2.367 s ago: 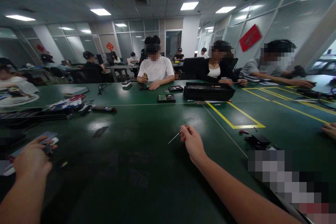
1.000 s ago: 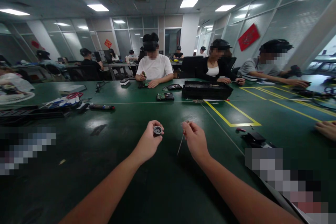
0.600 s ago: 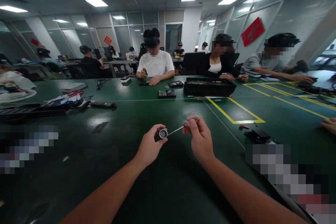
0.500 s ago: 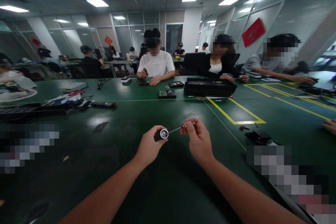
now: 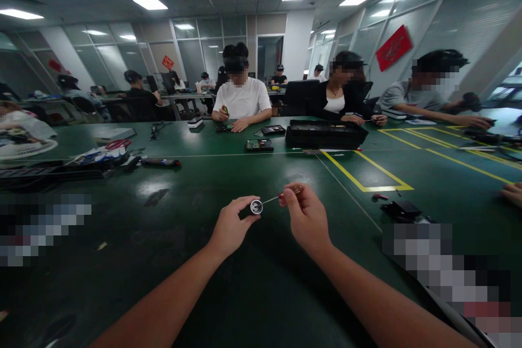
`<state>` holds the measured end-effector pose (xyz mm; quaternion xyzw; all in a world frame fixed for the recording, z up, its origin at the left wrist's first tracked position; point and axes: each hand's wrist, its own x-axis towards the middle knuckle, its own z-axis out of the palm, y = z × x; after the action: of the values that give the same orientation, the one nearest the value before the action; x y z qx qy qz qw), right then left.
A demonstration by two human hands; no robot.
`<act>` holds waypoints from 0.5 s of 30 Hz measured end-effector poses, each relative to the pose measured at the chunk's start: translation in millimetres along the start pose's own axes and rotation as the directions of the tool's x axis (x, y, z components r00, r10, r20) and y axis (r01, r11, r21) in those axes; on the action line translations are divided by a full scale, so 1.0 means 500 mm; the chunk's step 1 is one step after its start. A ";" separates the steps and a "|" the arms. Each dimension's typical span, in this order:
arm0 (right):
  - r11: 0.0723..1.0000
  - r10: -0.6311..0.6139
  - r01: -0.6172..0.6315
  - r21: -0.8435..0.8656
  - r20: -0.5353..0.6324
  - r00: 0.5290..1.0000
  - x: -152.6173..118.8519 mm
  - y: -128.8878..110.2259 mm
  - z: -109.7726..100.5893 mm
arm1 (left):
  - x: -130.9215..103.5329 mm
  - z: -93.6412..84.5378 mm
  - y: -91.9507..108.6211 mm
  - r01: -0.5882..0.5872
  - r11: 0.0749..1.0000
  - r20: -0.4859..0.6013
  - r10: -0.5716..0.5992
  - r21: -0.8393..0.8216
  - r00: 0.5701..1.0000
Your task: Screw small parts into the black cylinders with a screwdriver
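Observation:
Between the thumb and fingers of my left hand (image 5: pixel 234 225) is a small round part (image 5: pixel 256 206) with a silvery rim and a hollow, dark-and-light inside facing me. My right hand (image 5: pixel 308 217) is closed around the red and amber handle of a screwdriver (image 5: pixel 271 199). Its thin metal shaft points left, and the tip reaches the open face of the round part. The exact spot the tip touches inside is too small to make out. Both hands are held above the green table (image 5: pixel 253 293).
A green circuit board device (image 5: pixel 259 145) and a long black case (image 5: pixel 326 135) lie ahead, near a co-worker in a white shirt (image 5: pixel 242 99). Another screwdriver-like tool (image 5: pixel 161 162) lies left, beside cluttered tools. Black parts (image 5: pixel 403 211) lie right, near yellow tape (image 5: pixel 387 190).
My right hand and the screwdriver have shifted slightly left, towards the round part. The round part has moved very slightly and is turned a little. Both grips stay the same.

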<state>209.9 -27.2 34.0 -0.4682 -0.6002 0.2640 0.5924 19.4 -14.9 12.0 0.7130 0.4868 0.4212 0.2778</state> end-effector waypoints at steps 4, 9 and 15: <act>1.000 -0.001 0.001 -0.016 -0.030 1.000 0.000 -0.001 0.001 | -0.001 0.002 -0.003 -0.016 1.000 0.012 0.016 0.009 1.000; 0.990 -0.078 0.080 -0.117 0.020 0.997 -0.003 -0.001 -0.006 | -0.002 0.000 -0.003 -0.048 0.999 0.013 0.048 0.018 0.999; 0.959 -0.183 0.206 -0.196 0.129 0.975 -0.004 -0.012 -0.014 | -0.001 0.000 -0.002 -0.049 0.999 0.031 0.049 0.003 0.998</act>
<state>215.1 -33.1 39.2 -0.4511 -0.6992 0.1653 0.5295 18.9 -15.1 11.2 0.7317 0.4657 0.4158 0.2735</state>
